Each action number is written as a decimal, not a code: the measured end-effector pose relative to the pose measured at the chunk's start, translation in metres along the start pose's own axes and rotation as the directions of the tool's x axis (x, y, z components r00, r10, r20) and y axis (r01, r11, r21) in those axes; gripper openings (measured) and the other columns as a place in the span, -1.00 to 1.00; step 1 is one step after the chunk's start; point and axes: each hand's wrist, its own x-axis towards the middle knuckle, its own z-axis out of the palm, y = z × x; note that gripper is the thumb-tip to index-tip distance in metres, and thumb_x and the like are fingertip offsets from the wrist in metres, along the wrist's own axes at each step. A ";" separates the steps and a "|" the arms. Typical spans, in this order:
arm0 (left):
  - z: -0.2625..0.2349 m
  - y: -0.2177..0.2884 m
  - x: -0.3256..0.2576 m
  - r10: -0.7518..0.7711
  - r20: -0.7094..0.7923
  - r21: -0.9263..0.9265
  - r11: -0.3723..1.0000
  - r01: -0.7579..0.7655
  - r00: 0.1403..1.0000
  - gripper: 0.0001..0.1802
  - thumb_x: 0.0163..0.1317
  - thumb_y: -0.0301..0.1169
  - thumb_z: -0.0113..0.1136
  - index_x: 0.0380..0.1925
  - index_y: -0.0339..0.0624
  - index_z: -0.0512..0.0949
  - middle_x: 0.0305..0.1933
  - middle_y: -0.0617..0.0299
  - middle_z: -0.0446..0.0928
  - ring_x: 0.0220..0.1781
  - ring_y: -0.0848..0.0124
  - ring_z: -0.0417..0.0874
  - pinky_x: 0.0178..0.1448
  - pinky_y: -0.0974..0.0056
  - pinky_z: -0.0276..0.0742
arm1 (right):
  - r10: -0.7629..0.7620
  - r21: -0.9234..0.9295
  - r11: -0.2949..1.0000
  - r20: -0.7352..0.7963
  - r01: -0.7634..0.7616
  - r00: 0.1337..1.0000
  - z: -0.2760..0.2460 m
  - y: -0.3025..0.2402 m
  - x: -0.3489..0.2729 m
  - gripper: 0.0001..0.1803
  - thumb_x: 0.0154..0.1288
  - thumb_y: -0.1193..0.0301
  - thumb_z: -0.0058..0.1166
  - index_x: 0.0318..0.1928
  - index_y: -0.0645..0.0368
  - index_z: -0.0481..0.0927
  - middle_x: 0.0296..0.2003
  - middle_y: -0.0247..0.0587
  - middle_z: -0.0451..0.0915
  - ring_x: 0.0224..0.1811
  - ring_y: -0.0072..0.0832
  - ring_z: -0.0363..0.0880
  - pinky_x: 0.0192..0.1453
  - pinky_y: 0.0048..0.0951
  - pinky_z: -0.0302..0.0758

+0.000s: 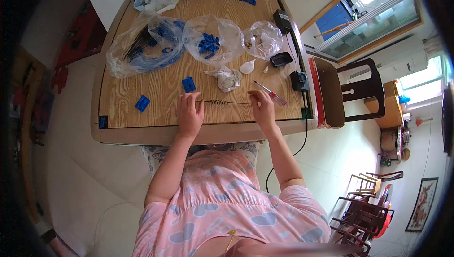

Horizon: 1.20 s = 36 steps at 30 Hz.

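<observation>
A thin dark rod with a coiled spring around its middle stretches between my hands, just above the wooden table. Its left end is in the closed fingers of my left hand; whether they also hold another piece there is hidden. At the other end, my right hand pinches the rod between thumb and fingers. A screwdriver with a clear reddish handle lies beside my right hand. One blue plastic piece lies just beyond my left hand, and another blue piece rests farther left.
Clear plastic bags hold thin dark rods with blue parts, small blue pieces and small parts. A crumpled cloth, a black tray and a black box with a cable stand around. Assembled blue-ended rods lie at the far edge.
</observation>
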 end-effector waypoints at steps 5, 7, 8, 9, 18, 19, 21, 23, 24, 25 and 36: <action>-0.002 0.001 0.002 0.017 0.007 0.016 1.000 -0.017 1.000 -0.68 0.04 -0.54 0.26 -0.15 -0.15 0.49 -0.18 0.14 0.46 -0.08 0.13 0.48 -0.02 0.09 0.45 | -0.149 -0.046 0.988 -0.024 0.147 0.989 0.025 -0.032 0.027 -0.72 0.18 0.54 0.11 -0.06 0.15 0.59 -0.23 -0.14 0.56 -0.16 -0.20 0.56 -0.06 -0.30 0.49; -0.003 0.001 0.003 0.026 0.018 0.029 0.999 -0.027 0.999 -0.69 0.04 -0.54 0.26 -0.17 -0.14 0.49 -0.19 0.14 0.46 -0.08 0.13 0.48 -0.03 0.09 0.45 | -0.202 -0.097 0.975 -0.024 0.199 0.979 0.038 -0.039 0.041 -0.72 0.15 0.55 0.12 -0.08 0.14 0.60 -0.23 -0.14 0.56 -0.16 -0.17 0.55 -0.05 -0.28 0.48; -0.003 0.001 0.002 0.038 0.033 0.020 0.999 -0.039 0.999 -0.66 0.04 -0.54 0.27 -0.13 -0.14 0.50 -0.16 0.14 0.46 -0.07 0.13 0.48 -0.02 0.10 0.45 | -0.253 -0.147 0.958 -0.022 0.247 0.967 0.040 -0.041 0.044 -0.71 0.13 0.56 0.13 -0.09 0.12 0.60 -0.22 -0.14 0.56 -0.16 -0.14 0.54 -0.05 -0.27 0.48; -0.004 0.001 0.002 0.051 0.048 0.011 0.999 -0.052 0.998 -0.63 0.04 -0.53 0.27 -0.09 -0.15 0.50 -0.14 0.14 0.47 -0.06 0.12 0.48 -0.02 0.11 0.46 | -0.255 -0.150 0.957 -0.023 0.249 0.967 0.040 -0.041 0.044 -0.71 0.13 0.56 0.13 -0.09 0.12 0.60 -0.22 -0.14 0.56 -0.16 -0.14 0.54 -0.05 -0.27 0.48; -0.034 0.023 -0.007 0.096 -0.014 -0.210 0.973 -0.097 0.995 -0.60 -0.08 -0.60 0.27 -0.14 -0.27 0.51 -0.20 0.04 0.48 -0.15 0.03 0.52 -0.11 0.09 0.49 | -0.402 0.240 0.900 0.138 0.363 0.905 0.021 -0.119 0.010 -0.77 0.11 0.63 0.16 -0.17 0.24 0.60 -0.26 -0.10 0.57 -0.22 -0.19 0.58 -0.13 -0.32 0.53; -0.039 0.022 -0.006 0.096 0.018 -0.227 0.970 -0.089 0.995 -0.66 -0.12 -0.61 0.26 -0.24 -0.29 0.51 -0.24 0.04 0.47 -0.19 0.02 0.52 -0.14 0.09 0.49 | -0.410 0.252 0.895 0.145 0.368 0.900 0.020 -0.121 0.007 -0.77 0.11 0.63 0.16 -0.17 0.24 0.60 -0.26 -0.10 0.57 -0.22 -0.19 0.58 -0.13 -0.32 0.53; -0.051 0.024 -0.005 0.047 -0.009 -0.209 0.977 -0.048 0.999 -0.75 -0.15 -0.62 0.24 -0.40 -0.29 0.45 -0.35 0.04 0.44 -0.27 0.02 0.50 -0.21 0.07 0.46 | -0.277 0.283 0.929 0.112 0.237 0.954 0.019 -0.125 0.000 -0.77 0.17 0.60 0.13 -0.12 0.20 0.58 -0.19 -0.06 0.57 -0.14 -0.12 0.57 -0.09 -0.28 0.52; -0.063 0.019 -0.003 0.036 -0.035 -0.198 0.979 -0.042 0.999 -0.77 -0.15 -0.59 0.25 -0.45 -0.26 0.41 -0.41 0.04 0.40 -0.33 0.04 0.47 -0.28 0.05 0.40 | -0.280 0.291 0.925 0.088 0.245 0.956 0.023 -0.118 -0.006 -0.75 0.18 0.62 0.12 -0.10 0.21 0.58 -0.16 -0.05 0.58 -0.14 -0.15 0.59 -0.10 -0.30 0.53; -0.065 0.009 -0.005 0.055 -0.111 -0.142 0.987 -0.071 0.992 -0.76 -0.13 -0.57 0.26 -0.48 -0.25 0.38 -0.44 0.05 0.37 -0.35 0.05 0.45 -0.30 0.05 0.37 | -0.289 0.272 0.926 0.064 0.261 0.955 0.027 -0.115 -0.009 -0.76 0.18 0.64 0.11 -0.11 0.24 0.58 -0.20 -0.07 0.59 -0.22 -0.26 0.59 -0.15 -0.37 0.52; -0.074 0.001 -0.005 0.053 -0.111 -0.132 0.989 -0.067 0.992 -0.76 -0.13 -0.57 0.26 -0.48 -0.25 0.38 -0.44 0.05 0.37 -0.35 0.05 0.45 -0.30 0.05 0.37 | -0.296 0.254 0.927 0.039 0.277 0.954 0.031 -0.110 -0.011 -0.77 0.19 0.66 0.09 -0.12 0.27 0.59 -0.25 -0.10 0.59 -0.29 -0.36 0.59 -0.21 -0.44 0.52; -0.168 -0.122 0.020 -0.270 -0.274 0.369 0.857 0.361 0.923 -0.74 0.16 -0.52 0.20 -0.13 -0.27 0.48 -0.16 0.02 0.46 -0.11 0.05 0.53 -0.06 0.06 0.46 | -0.150 0.256 0.960 0.137 0.112 0.979 0.061 -0.061 -0.033 -0.79 0.22 0.67 -0.02 -0.15 0.28 0.59 -0.26 -0.12 0.57 -0.35 -0.39 0.57 -0.28 -0.48 0.50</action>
